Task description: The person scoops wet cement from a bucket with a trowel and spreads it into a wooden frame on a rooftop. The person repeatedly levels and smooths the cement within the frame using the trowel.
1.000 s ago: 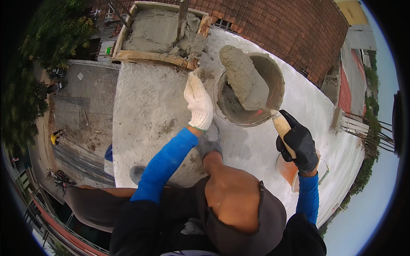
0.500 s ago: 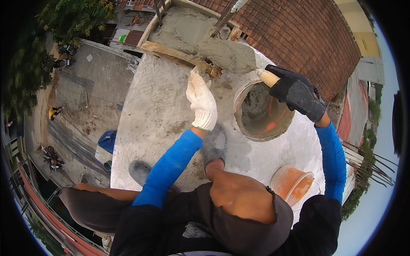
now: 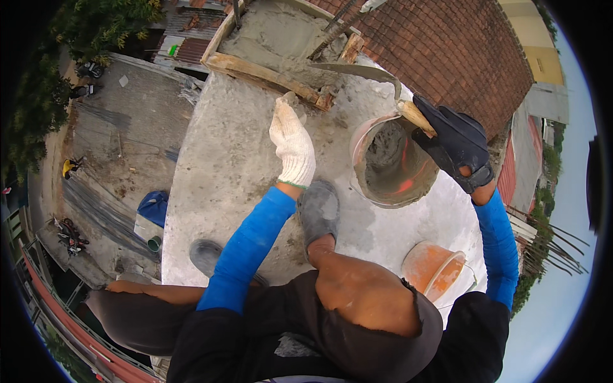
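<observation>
My right hand [image 3: 454, 140], in a black glove, grips the wooden handle of a trowel [image 3: 361, 71]. The blade is tilted on edge above the slab, its tip near the wet mortar [image 3: 281, 35] inside a wooden form. Below the handle stands an orange bucket [image 3: 359, 167], coated inside and partly filled with grey mortar. My left hand [image 3: 294, 143], in a white knit glove, is in front of the form board [image 3: 262, 73] with its fingers closed together. A small greyish bit shows at the fingertips, too unclear to name.
Thin bars [image 3: 335, 32] rise beside the form. A second orange bucket [image 3: 434, 271] lies tipped near my right knee. My feet are on the pale concrete slab [image 3: 223, 153], whose left edge drops to a yard far below. A tiled roof [image 3: 440, 57] adjoins at the far right.
The trowel has turned from lying flat under a load of mortar to standing on edge, its blade now mostly bare. My right hand rolled over. The left hand shifted slightly left.
</observation>
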A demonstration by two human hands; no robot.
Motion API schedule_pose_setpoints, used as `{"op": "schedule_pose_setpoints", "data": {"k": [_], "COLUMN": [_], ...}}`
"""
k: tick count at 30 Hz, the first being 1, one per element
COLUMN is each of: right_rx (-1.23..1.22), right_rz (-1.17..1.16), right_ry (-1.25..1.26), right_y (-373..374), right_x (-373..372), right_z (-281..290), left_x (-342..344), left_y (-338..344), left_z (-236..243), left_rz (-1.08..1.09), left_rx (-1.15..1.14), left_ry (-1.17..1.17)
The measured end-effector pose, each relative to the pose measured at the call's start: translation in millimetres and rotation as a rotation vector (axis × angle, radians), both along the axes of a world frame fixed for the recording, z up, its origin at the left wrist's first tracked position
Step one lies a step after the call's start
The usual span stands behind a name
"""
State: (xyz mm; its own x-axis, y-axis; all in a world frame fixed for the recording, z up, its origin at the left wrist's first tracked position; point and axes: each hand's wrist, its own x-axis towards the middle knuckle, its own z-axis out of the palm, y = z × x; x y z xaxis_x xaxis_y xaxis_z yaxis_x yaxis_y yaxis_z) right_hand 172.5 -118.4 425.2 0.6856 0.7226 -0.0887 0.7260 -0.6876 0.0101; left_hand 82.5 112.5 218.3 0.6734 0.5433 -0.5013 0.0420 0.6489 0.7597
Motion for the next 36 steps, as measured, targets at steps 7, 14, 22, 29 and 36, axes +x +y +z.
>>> {"op": "schedule_pose_setpoints", "data": {"k": [7,14,22,29,36], "right_rx": [-0.003,-0.125,-0.199,-0.132,-0.392], "right_rz": [0.093,0.224,0.384,0.105,-0.176], "right_ry": [0.086,0.183,0.152,0.483,0.503], "right_y": [-46,-32,-15,-9,-21], "right_x": [96,178,236,316,319], "right_z": [8,-3,-41,-56,-5], "left_x": [-15,-38,-38,-37,-57], "left_y": [-11,-13,-6,-10,-20], "left_z": [-11,-48,-10,-12,-39], "left_rz": [0.012,0.032,-0.073,-0.041,-0.074], "left_rx": [-0.050,0.132,0.054,0.088,0.170], "left_ry": [0.019,0.089,0.079,0.000,0.133]}}
